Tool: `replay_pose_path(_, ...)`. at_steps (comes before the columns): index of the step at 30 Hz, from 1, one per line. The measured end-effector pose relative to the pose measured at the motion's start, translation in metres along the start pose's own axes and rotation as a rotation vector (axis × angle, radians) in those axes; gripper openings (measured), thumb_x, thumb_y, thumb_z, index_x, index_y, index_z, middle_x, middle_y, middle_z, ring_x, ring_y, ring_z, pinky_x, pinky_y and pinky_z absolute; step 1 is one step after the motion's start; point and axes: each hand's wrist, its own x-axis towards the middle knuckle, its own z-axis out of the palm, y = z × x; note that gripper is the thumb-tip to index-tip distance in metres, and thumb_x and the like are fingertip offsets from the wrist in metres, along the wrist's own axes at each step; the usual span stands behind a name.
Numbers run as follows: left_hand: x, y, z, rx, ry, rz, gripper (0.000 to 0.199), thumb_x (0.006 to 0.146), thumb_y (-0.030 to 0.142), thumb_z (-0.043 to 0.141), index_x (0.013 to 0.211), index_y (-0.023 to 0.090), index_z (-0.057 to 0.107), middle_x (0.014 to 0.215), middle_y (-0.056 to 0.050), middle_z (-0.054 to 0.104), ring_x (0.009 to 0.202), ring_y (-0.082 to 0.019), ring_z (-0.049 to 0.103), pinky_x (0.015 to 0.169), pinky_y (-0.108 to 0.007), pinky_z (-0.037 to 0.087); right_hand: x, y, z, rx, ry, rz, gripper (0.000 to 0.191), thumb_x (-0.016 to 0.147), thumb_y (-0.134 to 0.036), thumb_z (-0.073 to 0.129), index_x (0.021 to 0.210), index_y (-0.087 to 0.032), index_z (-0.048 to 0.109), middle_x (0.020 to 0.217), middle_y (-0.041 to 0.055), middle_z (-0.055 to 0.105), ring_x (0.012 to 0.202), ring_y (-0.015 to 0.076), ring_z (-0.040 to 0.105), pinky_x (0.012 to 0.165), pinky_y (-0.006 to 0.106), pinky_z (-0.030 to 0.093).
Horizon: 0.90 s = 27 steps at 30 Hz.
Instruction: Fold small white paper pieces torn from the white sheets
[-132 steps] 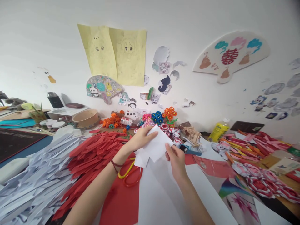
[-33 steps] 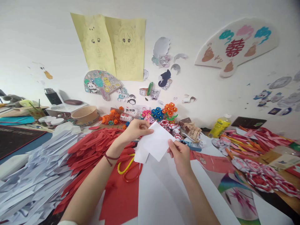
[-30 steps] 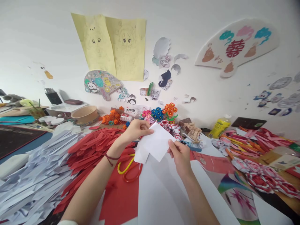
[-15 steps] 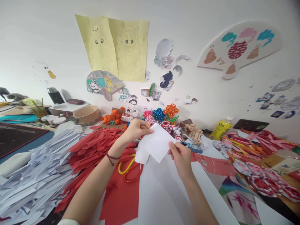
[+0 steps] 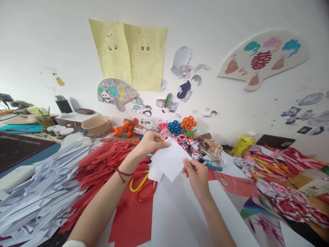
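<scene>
Facing a white wall (image 5: 200, 20), the head view takes in a crowded table (image 5: 323, 234); yellow drawings (image 5: 147, 61) and two fans, one large (image 5: 262, 63) and one small (image 5: 115, 93), hang above. White strips (image 5: 46, 181) and red strips (image 5: 102, 168) lie heaped at left, with a black mat (image 5: 19, 148) beyond. Paper flowers (image 5: 189, 122) stand near the foot of the wall; a yellow bottle (image 5: 243, 145) and coloured strips (image 5: 279, 160) occupy the right. A red sheet (image 5: 133, 221) and a white sheet (image 5: 177, 219) extend toward the viewer, their shared edge running between the forearms. The red strips border the left forearm, and a yellow loop (image 5: 131, 185) and a red loop (image 5: 155, 189) lie just beside its wrist. The square (image 5: 171, 164) is held above the white sheet, tilted corner-down, overlapping a paper slip (image 5: 155, 171) at its left. The left hand (image 5: 151, 142), wrist bent inward, pinches the upper corner, thumb over the face; the right hand (image 5: 197, 174) clasps the right-hand corner, thumb uppermost, fingers curled beneath.
</scene>
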Motion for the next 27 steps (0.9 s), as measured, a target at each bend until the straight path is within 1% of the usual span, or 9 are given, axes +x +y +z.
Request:
replay_pose_path(2, 0.0002, -0.0001, 0.0018, -0.014, 0.023, -0.005, 0.039, 0.057, 0.041, 0.08, 0.059, 0.01, 0.057, 0.044, 0.004, 0.048, 0.04, -0.003, 0.036, 0.039, -0.017, 0.02, -0.0001, -0.0005, -0.0006, -0.011, 0.005, 0.004, 0.049, 0.087, -0.051, 0.052, 0.051, -0.017, 0.052, 0.045, -0.002, 0.046, 0.045, 0.0104, 0.043, 0.048, 0.024, 0.031)
replay_pose_path(4, 0.0003, -0.0002, 0.0028, -0.028, 0.019, -0.012, 0.038, 0.058, 0.041, 0.08, 0.059, 0.011, 0.057, 0.044, 0.004, 0.048, 0.039, -0.003, 0.035, 0.039, -0.017, 0.02, 0.0002, -0.0009, -0.0015, -0.018, 0.007, 0.01, 0.05, 0.086, -0.052, 0.053, 0.051, -0.017, 0.052, 0.044, -0.0021, 0.045, 0.044, 0.0103, 0.042, 0.048, 0.024, 0.031)
replay_pose_path(6, 0.0002, -0.0001, 0.003, -0.032, 0.01, -0.01, 0.038, 0.06, 0.042, 0.079, 0.061, 0.011, 0.058, 0.047, 0.003, 0.051, 0.041, -0.004, 0.039, 0.039, -0.017, 0.021, 0.0006, -0.0014, -0.0023, -0.019, 0.006, 0.017, 0.05, 0.086, -0.052, 0.053, 0.051, -0.017, 0.052, 0.044, -0.002, 0.045, 0.044, 0.0103, 0.043, 0.048, 0.024, 0.031)
replay_pose_path(11, 0.001, -0.0009, 0.0011, -0.028, 0.047, 0.033, 0.036, 0.063, 0.042, 0.077, 0.072, 0.009, 0.065, 0.058, -0.003, 0.062, 0.052, -0.01, 0.053, 0.045, -0.02, 0.035, 0.001, -0.0024, -0.0039, -0.022, 0.006, 0.013, 0.051, 0.086, -0.053, 0.051, 0.051, -0.016, 0.052, 0.044, -0.0018, 0.046, 0.044, 0.0102, 0.042, 0.047, 0.023, 0.031)
replay_pose_path(17, 0.0017, -0.0023, -0.0007, 0.013, 0.041, 0.076, 0.032, 0.066, 0.039, 0.076, 0.068, 0.01, 0.063, 0.056, -0.002, 0.06, 0.05, -0.008, 0.05, 0.045, -0.019, 0.034, 0.0011, -0.0001, -0.0033, -0.024, 0.006, 0.004, 0.05, 0.086, -0.053, 0.052, 0.051, -0.017, 0.052, 0.043, -0.0017, 0.047, 0.043, 0.0102, 0.042, 0.046, 0.024, 0.031)
replay_pose_path(23, -0.0009, 0.0024, 0.0005, 0.045, 0.045, 0.13, 0.033, 0.071, 0.043, 0.07, 0.076, 0.01, 0.067, 0.064, -0.004, 0.063, 0.057, -0.011, 0.055, 0.048, -0.019, 0.038, 0.0008, 0.0015, -0.0044, -0.046, 0.001, 0.013, 0.05, 0.086, -0.053, 0.052, 0.051, -0.017, 0.053, 0.045, -0.0008, 0.05, 0.044, 0.0108, 0.044, 0.048, 0.024, 0.032)
replay_pose_path(27, -0.0006, 0.0019, -0.0003, 0.072, 0.046, 0.157, 0.031, 0.072, 0.041, 0.07, 0.075, 0.011, 0.066, 0.064, -0.003, 0.063, 0.057, -0.011, 0.055, 0.049, -0.019, 0.038, 0.0012, 0.001, -0.0055, -0.057, -0.018, 0.008, 0.05, 0.086, -0.053, 0.052, 0.051, -0.017, 0.053, 0.045, -0.0005, 0.051, 0.045, 0.0112, 0.045, 0.049, 0.024, 0.033)
